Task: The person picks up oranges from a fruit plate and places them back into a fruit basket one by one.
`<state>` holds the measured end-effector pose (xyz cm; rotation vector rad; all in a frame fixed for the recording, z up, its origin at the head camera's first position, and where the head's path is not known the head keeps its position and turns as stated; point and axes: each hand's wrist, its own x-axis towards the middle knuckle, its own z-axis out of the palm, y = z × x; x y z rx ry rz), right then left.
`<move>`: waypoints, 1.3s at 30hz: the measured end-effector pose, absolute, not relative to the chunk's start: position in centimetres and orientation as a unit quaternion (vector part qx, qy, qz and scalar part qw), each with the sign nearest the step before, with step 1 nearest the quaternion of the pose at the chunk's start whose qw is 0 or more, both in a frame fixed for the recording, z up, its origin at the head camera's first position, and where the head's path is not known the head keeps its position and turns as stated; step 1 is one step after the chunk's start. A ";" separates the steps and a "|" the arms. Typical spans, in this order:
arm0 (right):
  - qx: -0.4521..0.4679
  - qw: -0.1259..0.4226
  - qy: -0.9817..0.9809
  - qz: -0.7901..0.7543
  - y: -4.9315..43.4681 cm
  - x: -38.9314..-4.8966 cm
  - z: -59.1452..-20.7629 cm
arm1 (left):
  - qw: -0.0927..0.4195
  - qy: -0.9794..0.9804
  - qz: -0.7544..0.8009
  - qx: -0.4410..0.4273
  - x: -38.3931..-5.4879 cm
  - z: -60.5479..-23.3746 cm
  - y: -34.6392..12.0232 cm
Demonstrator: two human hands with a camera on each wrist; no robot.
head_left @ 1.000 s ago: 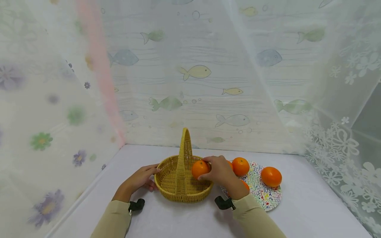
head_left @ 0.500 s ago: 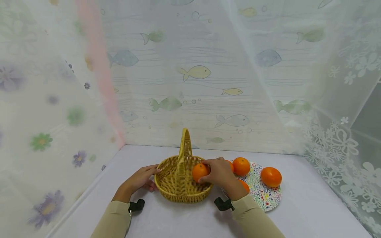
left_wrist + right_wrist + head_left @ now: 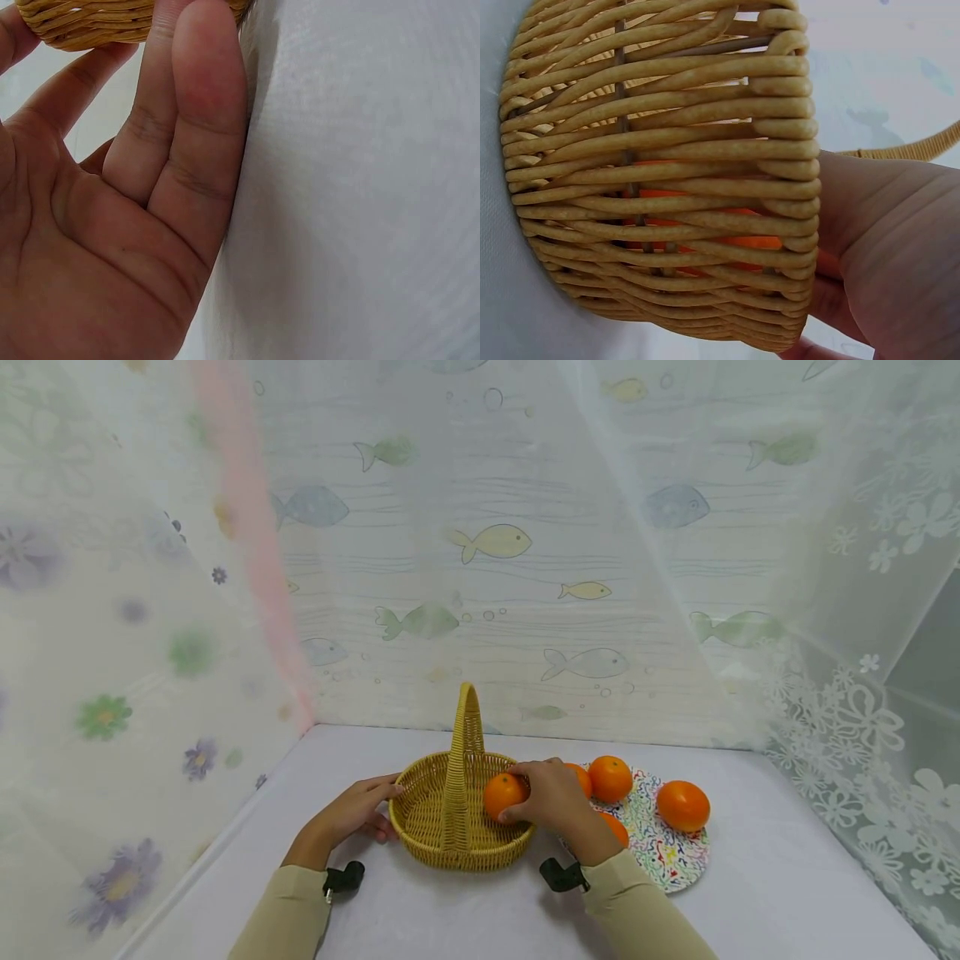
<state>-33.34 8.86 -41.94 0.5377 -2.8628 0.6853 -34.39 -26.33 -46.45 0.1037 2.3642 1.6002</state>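
The held orange [image 3: 503, 796] has been lowered slightly inside the basket [image 3: 456, 814], at three o'clock — pinched by the right hand [image 3: 555, 793]. The left hand [image 3: 352, 810], fingers nearly straight, is rested at nine. The basket could be tipped if pressed by the right hand. On the plate [image 3: 652, 852], the eleven-o'clock orange [image 3: 611, 778] has been shifted slightly toward three.

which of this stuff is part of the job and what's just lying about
Likely part of the job:
orange, held in the basket by the right hand; the left hand touches the basket
other oranges and their plate, probably

Just around it:
table
fish curtain
wrist cameras, worn
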 end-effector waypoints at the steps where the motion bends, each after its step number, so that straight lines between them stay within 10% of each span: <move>1: 0.179 0.074 -0.954 0.229 8.9 -33.4 -41.9 | 0.142 0.819 0.554 0.035 -34.4 -46.4 -26.3; 39: 0.153 0.084 -0.932 0.317 12.5 -33.1 -38.5 | 0.142 0.823 0.549 0.035 -34.1 -46.1 -26.3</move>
